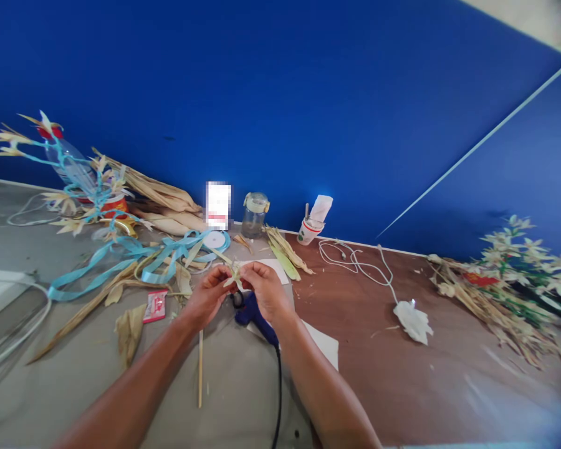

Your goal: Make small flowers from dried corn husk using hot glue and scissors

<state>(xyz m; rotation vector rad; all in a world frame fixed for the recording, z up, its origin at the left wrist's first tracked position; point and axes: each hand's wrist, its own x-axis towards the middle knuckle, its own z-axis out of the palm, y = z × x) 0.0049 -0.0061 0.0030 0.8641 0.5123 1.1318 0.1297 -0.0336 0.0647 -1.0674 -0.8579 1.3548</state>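
Note:
Above the table, my left hand (209, 292) and my right hand (265, 288) are close together, fingers pinched. Between their fingertips is a small pale corn-husk flower (235, 277), partly covered by the fingers. Just below it lies a dark blue glue gun (258, 317), its black cable running toward the front edge. A thin wooden stick (200, 374) rests in front of my left hand. To the left are loops of light blue ribbon (86, 279), a ribbon spool (215, 239), a red packet (154, 305) and a dry husk piece (129, 330).
Blue ribbon-wrapped stems with husk flowers (70, 168) lean at the far left beside bundled husks (163, 199). A glass jar (255, 218) and a paper cup (307, 233) stand by the blue wall. A white cord (362, 257), a white crumpled piece (412, 321) and a flower bunch (518, 255) lie right.

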